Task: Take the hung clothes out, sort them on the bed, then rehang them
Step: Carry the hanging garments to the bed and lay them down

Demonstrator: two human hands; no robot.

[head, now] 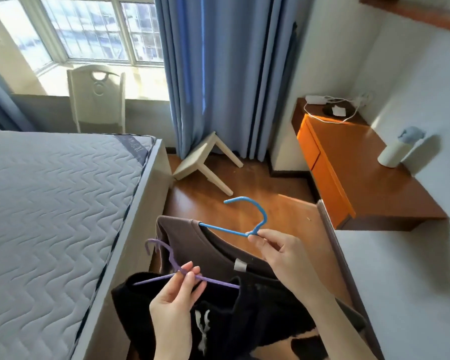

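– mattress (50, 203) is taken first, as the largest thing; what is shown of it?
– a grey quilted surface is seen at the left, on a pale bed frame, with nothing laid on it.
– and behind it?
– blue curtains (218, 74) are hung beside a bright window, and a white chair (96, 97) is set under the sill.
– what is found to the right?
– an orange-fronted wooden desk (348, 178) is fixed along the wall. a pale stool (203, 165) is tipped on its side on the wooden floor (283, 203) by the curtains.
– where are the clothes kept?
– both are held up over the floor, just beside the bed and not on it. a brown garment (187, 242) is hung on a blue hanger (224, 229); a black garment (257, 315) with a white print is hung on a purple hanger (218, 282), nearer the camera and partly in front of the brown one.
– how are the hangers gripped?
– the blue one is pinched at the base of its hook by the thumb and fingertips of the right hand (281, 255). the purple one is pinched at its neck between the thumb and fingers of the left hand (172, 302).
– anything smaller?
– a white bottle (390, 157) with a blue top is stood on the desk, and a white charger (316, 99) with its cable is laid at the far end.
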